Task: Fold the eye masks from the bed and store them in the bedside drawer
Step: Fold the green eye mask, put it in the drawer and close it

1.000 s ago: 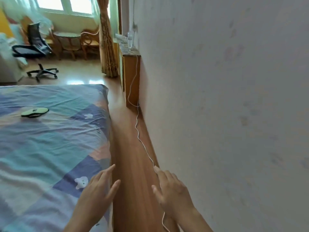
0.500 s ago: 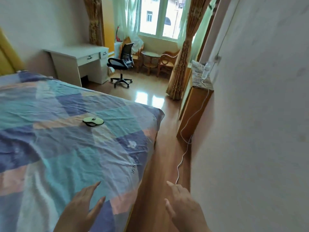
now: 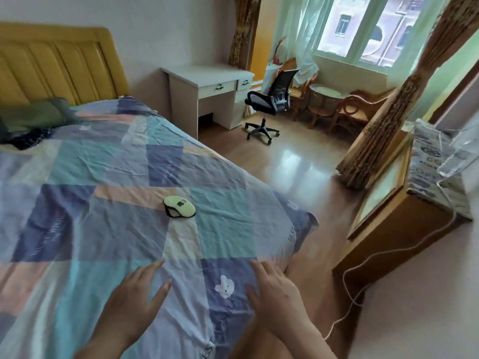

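Observation:
One pale green eye mask [image 3: 179, 207] with a black strap lies flat on the patchwork bedsheet [image 3: 103, 177], near the bed's foot corner. My left hand [image 3: 136, 300] hovers over the sheet at the near edge, fingers apart and empty. My right hand [image 3: 276, 294] is beside it to the right, also spread and empty, over the bed's edge. Both hands are well short of the mask. No bedside drawer can be picked out with certainty.
A wooden cabinet [image 3: 394, 229] with a patterned cloth on top stands against the right wall, a white cable [image 3: 363, 268] trailing down it. A white desk [image 3: 207, 92], black office chair [image 3: 269, 104] and wicker chairs stand by the window. Yellow headboard [image 3: 51, 63] and dark clothes at the bed's head.
My view has swung left from the wall and floor gap onto the bed. Both hands have moved from over the floor to over the sheet, and the mask appears closer.

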